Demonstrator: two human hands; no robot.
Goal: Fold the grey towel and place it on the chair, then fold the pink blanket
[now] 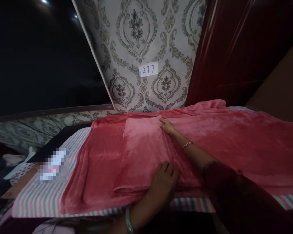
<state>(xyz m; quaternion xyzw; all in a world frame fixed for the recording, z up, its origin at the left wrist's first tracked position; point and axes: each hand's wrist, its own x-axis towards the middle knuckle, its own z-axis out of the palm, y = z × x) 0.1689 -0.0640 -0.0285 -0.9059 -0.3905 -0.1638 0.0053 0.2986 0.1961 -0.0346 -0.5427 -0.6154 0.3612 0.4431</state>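
A pink plush blanket lies spread over a bed. A smaller folded pink cloth rests on top of it, left of centre. My left hand presses flat on the near edge of the folded cloth, fingers together, a green bangle on the wrist. My right hand reaches forward and lies on the far right corner of the folded cloth, fingers stretched out; a thin bracelet circles that wrist and a dark red sleeve covers the arm.
A striped sheet covers the bed under the blanket. Patterned wallpaper with a "277" label stands behind. A dark red wardrobe is at the right. A dark board and loose clothes lie at the left.
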